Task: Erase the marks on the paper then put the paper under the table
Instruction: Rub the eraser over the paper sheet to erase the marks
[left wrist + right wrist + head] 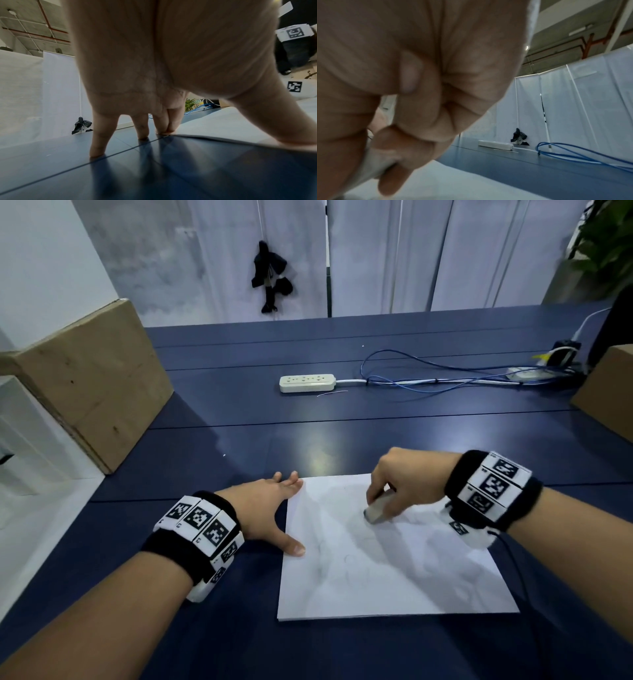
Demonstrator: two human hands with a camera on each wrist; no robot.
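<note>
White paper sheet (387, 556) lies flat on the dark blue counter (274, 412), pinned at its left edge by the left hand (267, 508), fingers spread and holding nothing, probably to stop sliding. Right hand (407, 477) has its grip clamped on a small grey block eraser (376, 510), pressed to faint pencil marks (352, 563).

Paper (394, 570) lies lower centre on tabletop (239, 446); power strip (307, 383) behind it at centre; cardboard boxes at left (92, 378) and right (606, 395) edges.
</note>
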